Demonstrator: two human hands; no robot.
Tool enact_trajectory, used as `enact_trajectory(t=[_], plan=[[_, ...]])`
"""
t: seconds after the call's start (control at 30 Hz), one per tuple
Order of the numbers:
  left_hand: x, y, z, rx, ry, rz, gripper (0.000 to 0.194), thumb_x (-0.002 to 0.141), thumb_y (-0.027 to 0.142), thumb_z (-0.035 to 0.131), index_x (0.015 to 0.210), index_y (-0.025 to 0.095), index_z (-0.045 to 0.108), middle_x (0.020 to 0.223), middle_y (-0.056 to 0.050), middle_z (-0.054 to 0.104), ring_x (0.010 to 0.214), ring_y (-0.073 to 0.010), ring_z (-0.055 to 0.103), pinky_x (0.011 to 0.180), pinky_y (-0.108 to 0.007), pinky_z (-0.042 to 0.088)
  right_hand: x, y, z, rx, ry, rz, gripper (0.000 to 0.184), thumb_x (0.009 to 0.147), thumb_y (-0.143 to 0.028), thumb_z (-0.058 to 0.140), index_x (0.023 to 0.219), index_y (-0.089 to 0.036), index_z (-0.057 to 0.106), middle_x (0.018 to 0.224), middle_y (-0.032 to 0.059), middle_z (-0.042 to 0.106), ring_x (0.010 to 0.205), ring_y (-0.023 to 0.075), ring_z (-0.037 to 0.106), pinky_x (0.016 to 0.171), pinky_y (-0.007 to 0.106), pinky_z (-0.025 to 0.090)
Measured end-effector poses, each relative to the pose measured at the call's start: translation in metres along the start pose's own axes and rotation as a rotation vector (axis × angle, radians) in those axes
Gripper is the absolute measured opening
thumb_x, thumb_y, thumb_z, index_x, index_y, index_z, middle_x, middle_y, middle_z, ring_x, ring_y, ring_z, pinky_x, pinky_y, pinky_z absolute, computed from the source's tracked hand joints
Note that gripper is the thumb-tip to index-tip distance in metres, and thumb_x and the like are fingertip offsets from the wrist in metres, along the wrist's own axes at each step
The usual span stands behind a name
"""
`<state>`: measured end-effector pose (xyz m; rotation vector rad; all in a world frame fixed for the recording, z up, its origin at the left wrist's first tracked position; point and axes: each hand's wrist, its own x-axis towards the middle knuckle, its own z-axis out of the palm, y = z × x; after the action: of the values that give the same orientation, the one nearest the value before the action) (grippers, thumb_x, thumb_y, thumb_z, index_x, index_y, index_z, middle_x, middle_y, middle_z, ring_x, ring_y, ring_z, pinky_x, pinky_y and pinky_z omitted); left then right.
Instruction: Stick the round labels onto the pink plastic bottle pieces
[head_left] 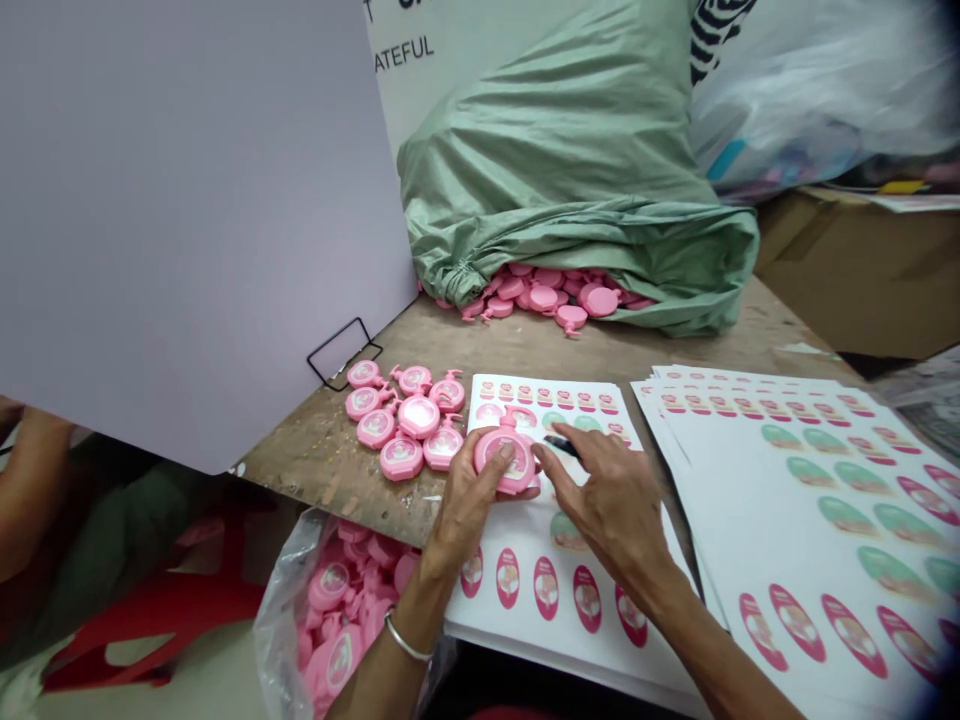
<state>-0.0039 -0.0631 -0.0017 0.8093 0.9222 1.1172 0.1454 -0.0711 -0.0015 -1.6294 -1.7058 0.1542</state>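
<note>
My left hand (466,497) grips a round pink plastic case (507,461) and holds it over a white sticker sheet (555,560), thumb pressed on its front label. My right hand (611,505) rests on the sheet right beside the case, index finger stretched toward it, with a thin black tool (561,446) showing at its fingertips. A cluster of several labelled pink cases (405,418) lies just left of the sheet on the wooden table (525,345).
A stack of sticker sheets (817,490) lies at the right. A green sack (585,170) at the back spills pink cases (547,293). A clear bag of pink cases (345,610) hangs below the table edge. A large white board (187,200) stands at left, another person's arm (30,490) beyond it.
</note>
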Motion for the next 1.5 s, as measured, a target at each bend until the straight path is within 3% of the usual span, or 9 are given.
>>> enact_trajectory(t=[0.2,0.4,0.6,0.8,0.97,1.13,1.23,1.37,1.5], plan=[[-0.004,-0.021,0.017,0.109,0.445,0.146,0.026,0.082,0.041,0.064,0.099,0.022,0.062,0.113,-0.009,0.063,0.12,-0.0254,0.053,0.098,-0.032,0.044,-0.006,-0.019,0.035,0.387,0.063,0.23,0.07,0.081,-0.056,0.058,0.135,-0.014,0.042,0.132,0.0189,0.052,0.118,0.0301,0.051,0.096,0.047,0.043],[-0.005,-0.016,0.004,0.287,0.425,0.308,0.027,0.086,0.046,0.057,0.088,0.019,0.061,0.083,-0.003,0.062,0.079,-0.0183,0.057,0.076,-0.028,0.046,-0.01,0.004,0.035,0.325,0.048,0.384,0.076,0.077,-0.063,0.058,0.133,-0.015,0.043,0.125,0.0181,0.055,0.107,0.0313,0.055,0.089,0.048,0.046],[0.03,0.003,-0.039,0.967,0.523,0.491,0.033,0.09,0.045,0.051,0.104,0.018,0.066,0.1,-0.011,0.069,0.096,-0.0274,0.059,0.09,-0.041,0.039,-0.012,0.049,-0.005,0.2,0.036,0.452,0.053,0.081,-0.061,0.051,0.115,-0.021,0.055,0.104,0.0122,0.066,0.088,0.0276,0.063,0.071,0.04,0.05],[0.064,-0.01,-0.057,1.509,0.56,0.569,0.037,0.094,0.034,0.044,0.114,0.012,0.065,0.099,-0.017,0.07,0.097,-0.0325,0.058,0.092,-0.053,0.034,-0.009,0.064,-0.013,0.213,-0.024,0.361,0.036,0.084,-0.056,0.048,0.096,-0.023,0.056,0.079,0.0044,0.067,0.069,0.022,0.064,0.061,0.033,0.052],[0.065,-0.016,-0.059,1.657,0.675,0.708,0.033,0.093,0.025,0.045,0.115,0.012,0.066,0.121,-0.02,0.062,0.11,-0.0348,0.054,0.094,-0.055,0.037,0.046,0.091,-0.019,0.053,-0.13,0.175,0.028,0.092,-0.046,0.04,0.091,-0.022,0.054,0.076,0.0023,0.066,0.069,0.0195,0.062,0.062,0.031,0.049],[0.068,-0.026,-0.07,1.806,0.372,0.956,0.03,0.091,0.021,0.049,0.115,0.019,0.066,0.139,-0.015,0.053,0.132,-0.0328,0.041,0.111,-0.062,0.016,0.152,0.127,0.011,-0.28,-0.219,0.184,0.025,0.092,-0.037,0.045,0.096,-0.017,0.06,0.088,0.0071,0.069,0.083,0.0216,0.065,0.07,0.031,0.045],[0.077,-0.029,-0.09,1.912,0.337,0.964,0.032,0.089,0.021,0.051,0.118,0.02,0.066,0.135,-0.015,0.056,0.128,-0.033,0.046,0.111,-0.063,0.016,0.198,0.143,0.045,-0.338,-0.238,0.191,0.03,0.093,-0.036,0.05,0.109,-0.014,0.061,0.099,0.0111,0.069,0.093,0.0215,0.064,0.079,0.033,0.046],[0.089,-0.024,-0.118,1.972,0.415,0.959,0.034,0.089,0.02,0.049,0.119,0.019,0.066,0.13,-0.018,0.06,0.123,-0.0337,0.051,0.109,-0.062,0.022,0.217,0.157,0.075,-0.402,-0.283,0.182,0.032,0.092,-0.038,0.055,0.113,-0.014,0.059,0.111,0.0085,0.063,0.099,0.0197,0.061,0.087,0.041,0.05],[0.094,-0.011,-0.126,1.908,0.452,0.857,0.036,0.091,0.021,0.046,0.123,0.017,0.063,0.138,-0.019,0.053,0.13,-0.0331,0.045,0.11,-0.062,0.022,0.212,0.159,0.073,-0.418,-0.337,0.132,0.033,0.09,-0.036,0.059,0.114,-0.013,0.06,0.116,0.0105,0.061,0.103,0.0203,0.06,0.088,0.04,0.051]])
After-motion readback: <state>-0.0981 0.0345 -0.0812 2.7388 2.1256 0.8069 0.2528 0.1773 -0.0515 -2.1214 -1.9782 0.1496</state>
